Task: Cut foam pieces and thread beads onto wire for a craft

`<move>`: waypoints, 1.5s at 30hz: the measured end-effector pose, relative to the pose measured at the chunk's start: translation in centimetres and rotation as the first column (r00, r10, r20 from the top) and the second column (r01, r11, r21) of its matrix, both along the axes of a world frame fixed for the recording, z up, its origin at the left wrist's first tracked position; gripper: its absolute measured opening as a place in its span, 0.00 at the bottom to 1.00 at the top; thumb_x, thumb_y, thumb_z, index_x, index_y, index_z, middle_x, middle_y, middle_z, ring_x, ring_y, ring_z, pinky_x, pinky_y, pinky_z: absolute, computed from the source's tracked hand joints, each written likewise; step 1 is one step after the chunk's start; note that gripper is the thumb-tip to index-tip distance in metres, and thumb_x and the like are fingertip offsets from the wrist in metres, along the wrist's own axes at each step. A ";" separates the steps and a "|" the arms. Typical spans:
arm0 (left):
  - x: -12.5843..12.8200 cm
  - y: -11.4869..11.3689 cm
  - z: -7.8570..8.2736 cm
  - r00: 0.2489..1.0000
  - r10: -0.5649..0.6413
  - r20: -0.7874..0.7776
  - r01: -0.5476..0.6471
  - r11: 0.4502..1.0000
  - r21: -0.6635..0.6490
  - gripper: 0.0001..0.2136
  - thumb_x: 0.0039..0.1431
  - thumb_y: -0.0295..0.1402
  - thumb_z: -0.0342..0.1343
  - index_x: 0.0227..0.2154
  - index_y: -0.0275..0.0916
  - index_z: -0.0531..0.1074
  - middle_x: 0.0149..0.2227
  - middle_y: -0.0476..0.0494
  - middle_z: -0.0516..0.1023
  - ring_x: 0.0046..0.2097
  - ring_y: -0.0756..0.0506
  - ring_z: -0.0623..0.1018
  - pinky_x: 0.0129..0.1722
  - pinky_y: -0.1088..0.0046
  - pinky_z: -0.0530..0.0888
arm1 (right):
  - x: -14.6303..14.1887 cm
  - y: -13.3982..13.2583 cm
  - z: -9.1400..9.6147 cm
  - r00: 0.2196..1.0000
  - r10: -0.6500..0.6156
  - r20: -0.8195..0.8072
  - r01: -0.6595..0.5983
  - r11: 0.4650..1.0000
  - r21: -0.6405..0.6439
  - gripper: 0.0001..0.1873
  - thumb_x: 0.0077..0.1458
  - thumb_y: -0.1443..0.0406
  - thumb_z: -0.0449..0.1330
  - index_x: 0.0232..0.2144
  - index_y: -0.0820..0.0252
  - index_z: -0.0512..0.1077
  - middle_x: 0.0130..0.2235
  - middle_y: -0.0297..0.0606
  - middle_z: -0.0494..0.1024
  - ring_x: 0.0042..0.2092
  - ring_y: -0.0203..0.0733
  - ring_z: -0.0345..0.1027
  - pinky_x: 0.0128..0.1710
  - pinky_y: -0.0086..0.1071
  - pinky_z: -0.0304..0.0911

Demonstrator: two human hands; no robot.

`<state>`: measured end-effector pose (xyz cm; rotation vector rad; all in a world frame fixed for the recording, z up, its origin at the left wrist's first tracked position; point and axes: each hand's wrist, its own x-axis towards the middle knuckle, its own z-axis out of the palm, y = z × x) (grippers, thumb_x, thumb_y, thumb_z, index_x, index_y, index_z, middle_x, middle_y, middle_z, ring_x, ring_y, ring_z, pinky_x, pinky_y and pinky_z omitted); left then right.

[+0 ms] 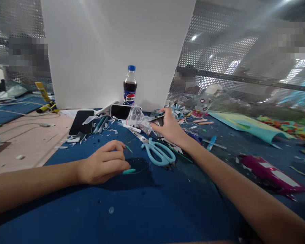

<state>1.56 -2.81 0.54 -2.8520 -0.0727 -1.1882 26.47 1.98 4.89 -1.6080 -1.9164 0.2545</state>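
Note:
My left hand (pixel 103 166) rests on the blue table cover (pixel 132 210), fingers curled, pinching a small teal strip (pixel 128 171) against the cloth. My right hand (pixel 169 128) reaches farther out and grips a small dark flat object (pixel 157 118) next to a crumpled clear plastic bag (pixel 136 118). Light blue scissors (pixel 158 151) lie between the two hands, blades pointing toward the bag.
A cola bottle (pixel 129 86) stands before a white board (pixel 112 51). A dark phone (pixel 81 122), a second phone (pixel 120 111), pens and paper scraps lie at the back left. Green paper sheets (pixel 244 124) and a magenta item (pixel 268 172) sit right.

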 end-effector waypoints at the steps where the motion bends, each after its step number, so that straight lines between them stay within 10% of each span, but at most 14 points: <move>1: 0.1 0.0 0.0 1.000 0.007 -0.013 -0.007 1.000 -0.004 0.09 0.62 0.25 0.41 0.36 0.37 0.66 0.25 0.45 0.71 0.31 0.47 0.65 0.43 0.64 0.70 | 0.1 0.0 -0.1 0.998 -0.028 0.050 0.028 1.000 0.005 0.31 0.46 0.55 0.58 0.48 0.61 0.53 0.44 0.50 0.64 0.36 0.48 0.65 0.34 0.41 0.61; 9: 0.4 0.4 0.1 0.996 0.003 -0.086 -0.007 0.999 -0.051 0.08 0.62 0.24 0.41 0.36 0.36 0.65 0.27 0.44 0.74 0.33 0.47 0.65 0.41 0.66 0.70 | 0.1 0.0 -0.8 0.975 -0.052 0.217 0.077 0.991 -0.110 0.51 0.44 0.47 0.60 0.59 0.69 0.44 0.56 0.67 0.51 0.46 0.66 0.64 0.41 0.50 0.61; 17: 0.5 0.5 -0.1 0.997 -0.015 -0.081 0.010 0.998 -0.065 0.07 0.60 0.22 0.44 0.36 0.36 0.65 0.27 0.43 0.74 0.33 0.47 0.64 0.38 0.68 0.69 | 3.6 -0.1 3.6 0.898 0.409 0.161 -0.291 0.828 -0.479 0.59 0.39 0.45 0.61 0.62 0.46 0.28 0.66 0.38 0.28 0.64 0.63 0.35 0.55 0.49 0.53; 21: 0.4 0.5 -0.2 0.996 0.003 -0.089 -0.010 0.997 -0.082 0.06 0.59 0.22 0.45 0.36 0.36 0.65 0.27 0.43 0.73 0.33 0.47 0.63 0.39 0.68 0.69 | 5.2 0.5 4.3 0.825 0.552 0.117 -0.398 0.716 -0.574 0.56 0.39 0.52 0.65 0.62 0.40 0.34 0.66 0.36 0.33 0.59 0.61 0.51 0.49 0.44 0.62; 28: 0.4 0.4 -0.2 0.996 0.040 -0.082 -0.047 0.995 -0.087 0.06 0.59 0.22 0.44 0.35 0.37 0.65 0.27 0.44 0.72 0.33 0.47 0.64 0.39 0.68 0.69 | 4.8 0.9 3.6 0.824 0.511 0.244 -0.393 0.827 -0.402 0.38 0.44 0.61 0.61 0.58 0.43 0.53 0.58 0.43 0.54 0.41 0.47 0.66 0.39 0.40 0.64; 38: 0.5 0.4 0.0 0.993 0.078 -0.094 -0.095 0.976 -0.195 0.07 0.60 0.23 0.44 0.33 0.37 0.66 0.27 0.45 0.72 0.34 0.47 0.68 0.41 0.68 0.70 | 4.0 -0.2 4.8 0.706 0.489 0.512 -0.289 0.859 -0.423 0.43 0.42 0.75 0.52 0.59 0.37 0.52 0.61 0.32 0.54 0.57 0.59 0.51 0.45 0.50 0.58; 41: 0.4 0.7 -0.2 0.994 0.111 -0.018 -0.107 0.880 -0.462 0.08 0.61 0.25 0.44 0.32 0.38 0.68 0.29 0.45 0.73 0.35 0.48 0.70 0.38 0.72 0.70 | 4.4 0.1 4.5 0.698 0.527 0.485 -0.298 0.830 -0.472 0.45 0.44 0.69 0.57 0.61 0.38 0.43 0.65 0.30 0.45 0.61 0.62 0.44 0.49 0.53 0.55; 45: 0.7 1.8 -0.4 0.913 0.340 0.225 0.008 0.535 -0.845 0.10 0.61 0.32 0.46 0.29 0.38 0.70 0.27 0.48 0.72 0.31 0.51 0.73 0.35 0.75 0.71 | 4.9 0.7 3.9 0.718 0.533 0.448 -0.316 0.823 -0.472 0.46 0.44 0.58 0.61 0.61 0.40 0.44 0.65 0.34 0.43 0.62 0.63 0.41 0.52 0.54 0.52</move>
